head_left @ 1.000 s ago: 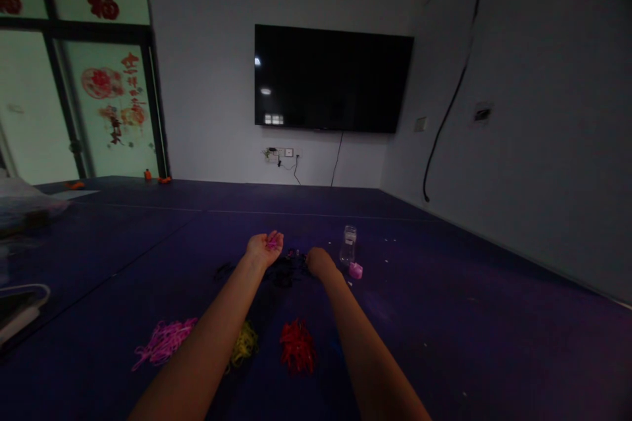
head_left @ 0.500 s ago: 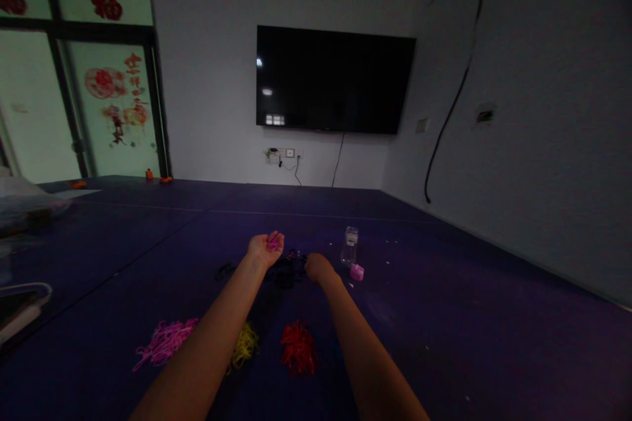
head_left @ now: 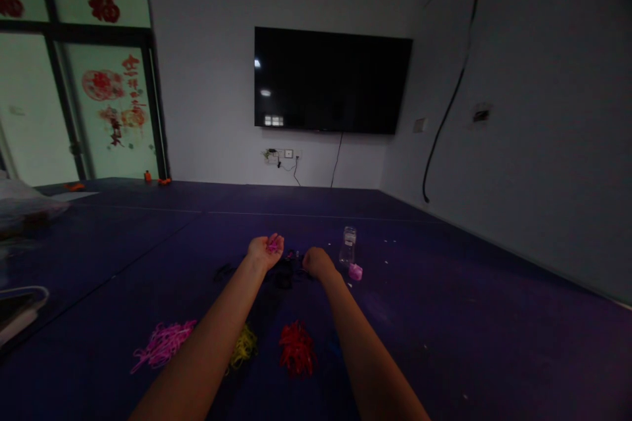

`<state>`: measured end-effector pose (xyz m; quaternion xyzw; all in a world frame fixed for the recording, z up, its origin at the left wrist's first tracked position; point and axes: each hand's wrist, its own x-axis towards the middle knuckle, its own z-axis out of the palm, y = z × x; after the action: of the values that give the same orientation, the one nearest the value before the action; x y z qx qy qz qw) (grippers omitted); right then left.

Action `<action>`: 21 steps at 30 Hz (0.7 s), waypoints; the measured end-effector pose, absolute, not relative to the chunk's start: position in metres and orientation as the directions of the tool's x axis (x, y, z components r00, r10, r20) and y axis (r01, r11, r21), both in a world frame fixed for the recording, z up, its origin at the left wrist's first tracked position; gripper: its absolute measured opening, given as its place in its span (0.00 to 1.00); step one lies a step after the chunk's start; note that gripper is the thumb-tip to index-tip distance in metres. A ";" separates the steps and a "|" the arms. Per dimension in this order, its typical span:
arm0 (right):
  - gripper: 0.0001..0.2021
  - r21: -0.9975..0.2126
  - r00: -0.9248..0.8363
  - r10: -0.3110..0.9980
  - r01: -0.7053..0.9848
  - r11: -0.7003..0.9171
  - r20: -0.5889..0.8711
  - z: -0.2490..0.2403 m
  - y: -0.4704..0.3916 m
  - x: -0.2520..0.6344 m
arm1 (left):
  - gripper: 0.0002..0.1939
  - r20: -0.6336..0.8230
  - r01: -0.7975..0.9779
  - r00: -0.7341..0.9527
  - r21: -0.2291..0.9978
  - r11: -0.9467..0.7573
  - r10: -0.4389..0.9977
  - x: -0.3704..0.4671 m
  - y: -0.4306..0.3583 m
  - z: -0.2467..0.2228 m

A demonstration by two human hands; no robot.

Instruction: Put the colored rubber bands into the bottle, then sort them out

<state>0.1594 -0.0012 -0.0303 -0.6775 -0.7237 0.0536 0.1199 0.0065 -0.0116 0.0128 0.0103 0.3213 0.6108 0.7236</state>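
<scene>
My left hand (head_left: 266, 251) is palm up and cupped, with a small bunch of pink rubber bands (head_left: 272, 247) resting in it. Beside it, my right hand (head_left: 316, 262) reaches down at the right edge of a dark pile of bands (head_left: 284, 275); its fingers are bent together, and whatever they pinch is hidden. A few pink bits (head_left: 290, 254) show among the dark ones between the hands. Nearer to me lie a pink heap of bands (head_left: 165, 344), a yellow heap (head_left: 243, 346) partly behind my left forearm, and a red heap (head_left: 297, 348).
A clear plastic bottle (head_left: 348, 247) stands right of my right hand, with a pink lid-like piece (head_left: 355, 272) at its base. Something blue (head_left: 336, 345) shows dimly beside my right forearm. White scraps dot the purple floor mat (head_left: 444, 316). A white cable (head_left: 44, 293) lies far left.
My right hand has shifted very slightly at the edge of the dark pile. My left hand stays cupped around the pink bands, and the heaps look the same.
</scene>
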 end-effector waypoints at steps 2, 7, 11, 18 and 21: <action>0.12 -0.226 -0.052 0.994 0.971 0.072 0.091 -0.033 -0.004 0.155 | 0.12 -0.451 -0.876 0.046 0.410 0.253 0.891 0.006 -0.012 0.013; 0.14 -0.193 -0.028 0.996 0.980 0.044 0.080 -0.039 -0.007 0.148 | 0.12 -0.452 -0.874 0.047 0.414 0.256 0.891 0.007 -0.012 0.012; 0.14 -0.189 -0.015 0.997 0.981 0.030 0.080 -0.041 -0.010 0.146 | 0.12 -0.456 -0.874 0.040 0.416 0.253 0.889 0.007 -0.011 0.012; 0.14 -0.272 -0.030 0.981 0.959 0.083 0.193 -0.022 -0.012 0.144 | 0.13 -0.469 -0.866 0.035 0.426 0.261 0.882 0.006 -0.009 0.009; 0.12 -0.332 -0.126 0.958 0.920 0.210 0.257 -0.007 -0.011 0.137 | 0.14 -0.473 -0.864 0.044 0.425 0.271 0.880 0.008 -0.007 0.007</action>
<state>0.1369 -0.0105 -0.0072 -0.6269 -0.7488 0.0458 0.2102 0.0084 -0.0075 0.0070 0.0121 0.3374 0.6036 0.7223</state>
